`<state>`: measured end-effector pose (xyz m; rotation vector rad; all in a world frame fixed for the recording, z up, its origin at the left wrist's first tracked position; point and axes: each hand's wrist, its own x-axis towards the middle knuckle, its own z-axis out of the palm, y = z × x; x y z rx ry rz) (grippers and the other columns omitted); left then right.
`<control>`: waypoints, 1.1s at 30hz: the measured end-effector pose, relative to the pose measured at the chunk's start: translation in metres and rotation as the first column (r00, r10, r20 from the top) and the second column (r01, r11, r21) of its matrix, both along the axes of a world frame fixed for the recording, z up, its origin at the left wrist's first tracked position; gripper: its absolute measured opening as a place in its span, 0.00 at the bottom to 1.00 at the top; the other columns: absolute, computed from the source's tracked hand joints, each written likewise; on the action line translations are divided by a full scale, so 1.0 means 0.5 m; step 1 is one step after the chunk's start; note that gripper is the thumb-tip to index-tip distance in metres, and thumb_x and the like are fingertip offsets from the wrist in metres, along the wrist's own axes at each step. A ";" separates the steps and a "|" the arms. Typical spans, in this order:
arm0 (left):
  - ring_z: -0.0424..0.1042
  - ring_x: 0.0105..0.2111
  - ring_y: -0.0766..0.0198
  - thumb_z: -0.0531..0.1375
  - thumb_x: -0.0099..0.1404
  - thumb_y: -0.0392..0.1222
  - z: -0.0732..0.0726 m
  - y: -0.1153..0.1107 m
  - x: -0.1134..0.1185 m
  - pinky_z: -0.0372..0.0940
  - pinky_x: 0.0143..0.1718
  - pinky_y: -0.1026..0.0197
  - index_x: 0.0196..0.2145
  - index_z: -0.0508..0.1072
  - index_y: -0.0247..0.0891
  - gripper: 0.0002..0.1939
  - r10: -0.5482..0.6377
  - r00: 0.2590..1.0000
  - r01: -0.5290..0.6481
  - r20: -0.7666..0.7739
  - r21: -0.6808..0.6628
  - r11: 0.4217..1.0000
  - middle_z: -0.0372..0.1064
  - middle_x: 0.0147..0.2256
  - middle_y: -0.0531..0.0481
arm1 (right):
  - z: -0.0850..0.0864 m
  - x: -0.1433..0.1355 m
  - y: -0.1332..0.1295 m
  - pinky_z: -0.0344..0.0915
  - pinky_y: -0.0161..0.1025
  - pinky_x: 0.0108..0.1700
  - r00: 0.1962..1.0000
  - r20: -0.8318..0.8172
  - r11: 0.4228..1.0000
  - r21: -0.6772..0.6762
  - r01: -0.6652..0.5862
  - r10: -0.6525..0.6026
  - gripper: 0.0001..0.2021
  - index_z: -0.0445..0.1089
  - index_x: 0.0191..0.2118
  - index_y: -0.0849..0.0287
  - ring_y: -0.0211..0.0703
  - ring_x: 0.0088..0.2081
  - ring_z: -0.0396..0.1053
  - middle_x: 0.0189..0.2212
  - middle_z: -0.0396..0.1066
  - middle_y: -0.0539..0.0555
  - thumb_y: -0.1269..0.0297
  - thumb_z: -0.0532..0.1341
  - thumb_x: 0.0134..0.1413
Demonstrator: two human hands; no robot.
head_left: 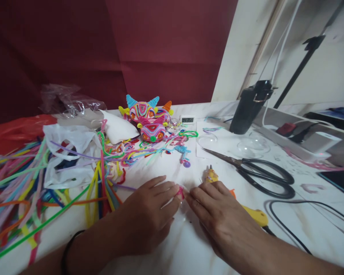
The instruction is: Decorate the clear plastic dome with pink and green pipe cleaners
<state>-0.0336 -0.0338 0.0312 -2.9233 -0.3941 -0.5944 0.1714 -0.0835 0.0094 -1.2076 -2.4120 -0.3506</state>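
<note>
A small pink piece of pipe cleaner sits low over the white table between my two hands. My left hand pinches it from the left with bent fingers. From the other side my right hand holds it too, thumb hidden and fingers pressed together. Behind my right hand lies a yellow glue gun, its middle covered by that hand and its nozzle pointing away. Large black-handled scissors rest to the right. A blue pipe-cleaner figure with a purple end lies just beyond my fingers.
Many loose pipe cleaners and a white plastic bag cover the left side. Colourful horned pipe-cleaner heads stand at the back, near a small digital clock. A black bottle, clear domes and a cord are rightward.
</note>
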 end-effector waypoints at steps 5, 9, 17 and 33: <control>0.69 0.49 0.55 0.52 0.64 0.34 -0.008 0.012 0.000 0.57 0.59 0.48 0.46 0.69 0.29 0.14 -0.039 0.999 0.038 0.012 0.019 0.999 0.72 0.47 0.39 | -0.003 0.005 0.004 0.53 0.48 0.43 0.999 0.035 1.000 0.009 -0.024 0.023 0.08 0.70 0.35 0.62 0.46 0.33 0.59 0.30 0.69 0.53 0.78 0.59 0.49; 0.68 0.50 0.57 0.52 0.65 0.33 -0.020 0.021 -0.001 0.56 0.60 0.51 0.46 0.68 0.29 0.13 -0.069 0.995 0.064 0.075 0.059 0.996 0.72 0.46 0.40 | 0.008 0.008 0.009 0.54 0.49 0.41 0.997 0.054 0.999 0.015 -0.052 0.051 0.06 0.69 0.33 0.61 0.46 0.32 0.59 0.29 0.68 0.53 0.77 0.57 0.52; 0.67 0.51 0.57 0.52 0.65 0.34 -0.024 0.025 -0.007 0.55 0.60 0.49 0.48 0.68 0.33 0.14 -0.057 0.998 0.056 0.030 0.020 0.998 0.71 0.46 0.43 | 0.016 0.014 0.010 0.54 0.48 0.41 0.996 0.050 0.996 0.028 -0.080 0.078 0.09 0.71 0.36 0.62 0.47 0.32 0.59 0.29 0.69 0.54 0.77 0.55 0.54; 0.67 0.50 0.56 0.53 0.64 0.33 -0.014 0.026 -0.007 0.56 0.60 0.48 0.49 0.67 0.34 0.16 -0.068 0.998 0.068 0.009 0.002 0.998 0.71 0.47 0.43 | 0.008 0.018 -0.001 0.52 0.46 0.38 0.992 -0.024 0.992 0.026 -0.121 0.122 0.11 0.72 0.38 0.66 0.48 0.32 0.60 0.30 0.70 0.56 0.78 0.52 0.57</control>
